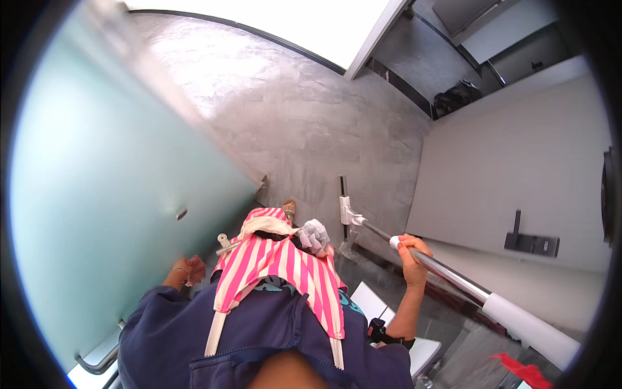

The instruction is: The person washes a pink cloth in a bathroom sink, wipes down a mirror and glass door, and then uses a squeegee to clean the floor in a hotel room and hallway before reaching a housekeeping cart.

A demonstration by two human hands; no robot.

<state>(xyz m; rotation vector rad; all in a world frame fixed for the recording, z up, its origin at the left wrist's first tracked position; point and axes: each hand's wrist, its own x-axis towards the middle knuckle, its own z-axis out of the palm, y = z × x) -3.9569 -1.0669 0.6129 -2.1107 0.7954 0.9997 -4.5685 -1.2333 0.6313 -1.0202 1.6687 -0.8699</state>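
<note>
My right hand (pixel 413 257) is closed around the metal pole of a long-handled squeegee (pixel 449 273), near its white collar. The white and black squeegee head (pixel 345 211) points towards the far side, over the grey floor. At my left side, my left hand (pixel 194 270) is beside the frosted glass panel (pixel 121 170); whether it touches the glass or holds something cannot be told. I wear a pink and white striped apron (pixel 291 262). A crumpled pale cloth (pixel 315 237) sticks out of its pocket, and a whitish tool (pixel 226 244) hangs at its left edge.
A grey door (pixel 500 170) with a black lever handle (pixel 532 243) stands at the right. A white wall or panel edge (pixel 376 39) is at the top. A black bag (pixel 457 99) lies at upper right. A red cloth (pixel 525 370) is at lower right, and a bent metal handle (pixel 99 364) at lower left.
</note>
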